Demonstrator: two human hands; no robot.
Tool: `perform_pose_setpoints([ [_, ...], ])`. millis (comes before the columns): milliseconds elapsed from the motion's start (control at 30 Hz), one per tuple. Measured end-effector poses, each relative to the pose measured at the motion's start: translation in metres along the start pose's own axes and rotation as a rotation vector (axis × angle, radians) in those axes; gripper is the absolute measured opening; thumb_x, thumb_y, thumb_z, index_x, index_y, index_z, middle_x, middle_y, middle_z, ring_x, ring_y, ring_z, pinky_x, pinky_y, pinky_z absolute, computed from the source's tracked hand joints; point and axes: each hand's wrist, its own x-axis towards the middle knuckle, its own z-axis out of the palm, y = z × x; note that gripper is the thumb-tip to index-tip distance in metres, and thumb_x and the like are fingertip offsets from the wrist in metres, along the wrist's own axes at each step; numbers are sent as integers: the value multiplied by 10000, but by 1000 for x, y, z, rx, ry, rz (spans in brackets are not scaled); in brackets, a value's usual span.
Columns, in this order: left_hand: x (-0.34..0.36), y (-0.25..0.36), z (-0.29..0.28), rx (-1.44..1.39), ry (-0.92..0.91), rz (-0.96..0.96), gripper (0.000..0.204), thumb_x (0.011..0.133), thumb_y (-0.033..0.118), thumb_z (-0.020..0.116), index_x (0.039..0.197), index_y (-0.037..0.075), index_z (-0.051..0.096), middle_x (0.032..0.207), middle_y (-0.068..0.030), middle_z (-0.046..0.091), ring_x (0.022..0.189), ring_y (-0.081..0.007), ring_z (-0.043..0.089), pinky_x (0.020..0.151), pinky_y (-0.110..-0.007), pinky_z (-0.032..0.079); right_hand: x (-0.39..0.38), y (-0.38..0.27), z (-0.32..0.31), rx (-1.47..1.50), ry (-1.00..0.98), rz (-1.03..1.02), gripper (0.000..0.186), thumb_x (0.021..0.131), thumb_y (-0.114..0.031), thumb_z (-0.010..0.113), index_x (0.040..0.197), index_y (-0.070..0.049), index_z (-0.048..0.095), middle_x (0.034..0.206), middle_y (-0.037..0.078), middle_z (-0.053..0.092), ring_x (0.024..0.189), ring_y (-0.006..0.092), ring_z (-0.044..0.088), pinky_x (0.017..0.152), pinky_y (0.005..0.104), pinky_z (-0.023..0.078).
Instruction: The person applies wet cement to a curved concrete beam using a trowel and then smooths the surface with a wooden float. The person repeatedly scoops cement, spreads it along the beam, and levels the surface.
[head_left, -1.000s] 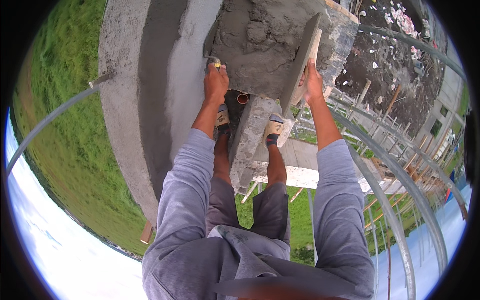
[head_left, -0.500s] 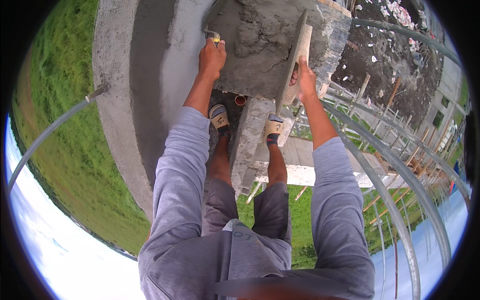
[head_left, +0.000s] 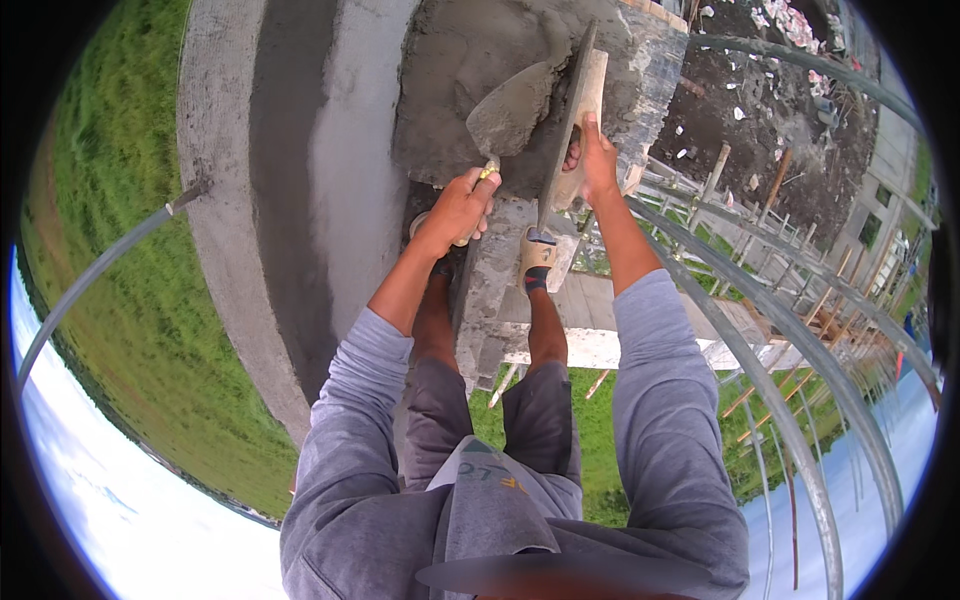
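My left hand is closed around the handle of a pointing trowel, whose blade is smeared with wet grey mortar. The blade lies over a bed of wet mortar on a board or platform in front of me. In my right hand is a wooden float, gripped by its handle and standing on edge, its flat face turned toward the trowel. The trowel's tip is close to that face; whether they touch I cannot tell. Left of the mortar runs a plastered concrete wall, partly smooth and lighter.
A metal pipe juts from the wall's outer side above grass. Bent-looking metal pipes pass along my right. My sandalled foot stands by a concrete ledge. Rubble-strewn ground lies lower at the far right.
My left hand has moved right and toward me, away from the wall side, and the trowel's blade now shows over the mortar beside the float. The float has shifted slightly left.
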Motion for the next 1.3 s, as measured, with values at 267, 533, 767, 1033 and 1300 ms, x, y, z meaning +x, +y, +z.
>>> perform_pose_setpoints([
  [267,71,40,-24,360,382,157,404,1047,374,550,1212,9,601,953,-313,709,924,-498,682,783,-522,529,2,1,1,-17,0,-6,534,968,-602,649,938,-72,587,653,24,486,548,154,495,526,340,477],
  [533,41,29,-14,664,507,200,325,1066,289,516,1063,-36,531,974,-308,707,928,-504,676,807,-570,522,-1,1,2,0,4,-5,528,965,-610,648,943,-88,579,658,5,476,545,152,484,525,335,454],
  [767,-26,-57,16,191,370,12,397,1073,392,504,1139,3,544,815,-192,666,632,-329,654,585,-448,515,-1,-4,2,21,-14,24,513,970,-599,649,953,-93,570,661,4,469,548,150,474,526,335,448],
  [1033,26,-30,38,-130,82,94,387,1064,401,522,1185,38,574,783,-119,629,590,-273,608,554,-382,505,-26,25,23,136,-78,42,511,984,-596,630,1009,-86,605,700,16,516,563,146,480,535,324,455],
  [1300,-13,1,17,514,451,300,394,1047,283,559,1314,-7,561,999,-330,693,954,-534,648,813,-552,510,-75,30,-18,377,-25,-52,611,1036,-549,564,1327,-14,606,1276,95,658,1131,213,627,972,366,520],
])
